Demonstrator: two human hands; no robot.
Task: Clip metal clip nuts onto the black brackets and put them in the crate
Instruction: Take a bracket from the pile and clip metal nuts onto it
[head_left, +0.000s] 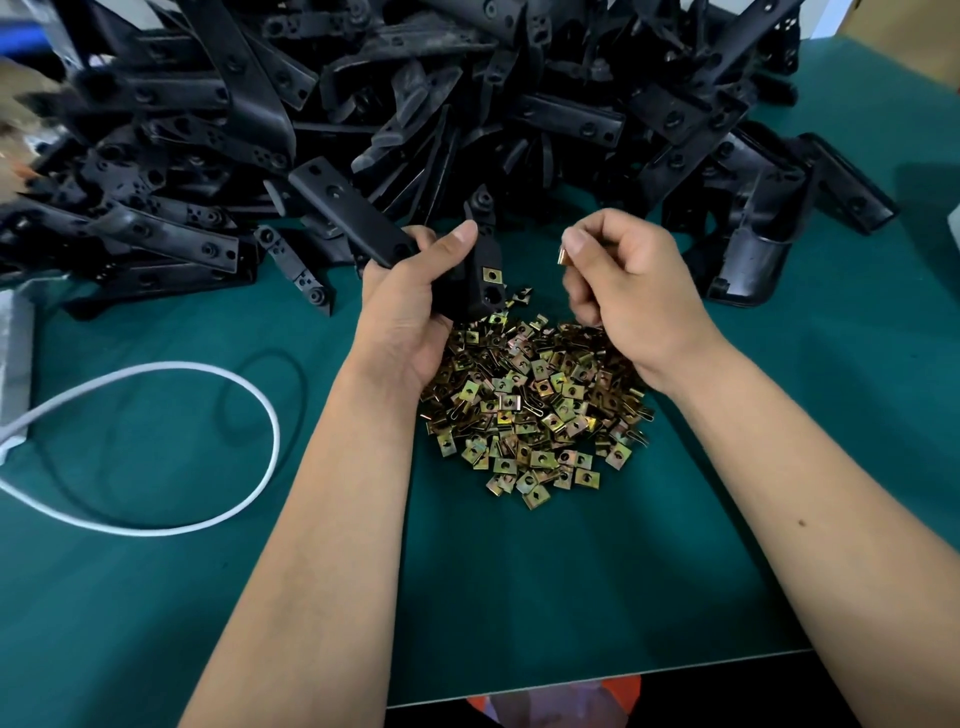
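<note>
Holding a black bracket (395, 244) above the green surface (519, 597), the left hand (415, 291) has its fingers and thumb curled round the part. One clip nut (490, 274) is already seated on the bracket's lower end; a bare hole shows just below it, so I judge this bracket only part fitted.

Head view, right side: the right hand (623, 280) pinches a single loose clip nut (562, 256) between thumb and forefinger, held apart from the bracket — not yet pushed on. Its other fingers are curled in.

Head view, stock: a heap of clip nuts (535, 410) lies on the surface under both hands, and a large pile of brackets (441, 104) fills the far side. Whether any in that pile carry nuts cannot be told. Judged from this, most of the work remains.

Containers: no crate is visible, so nothing can be reported of its contents. A white cable (208, 374) loops at the left.
</note>
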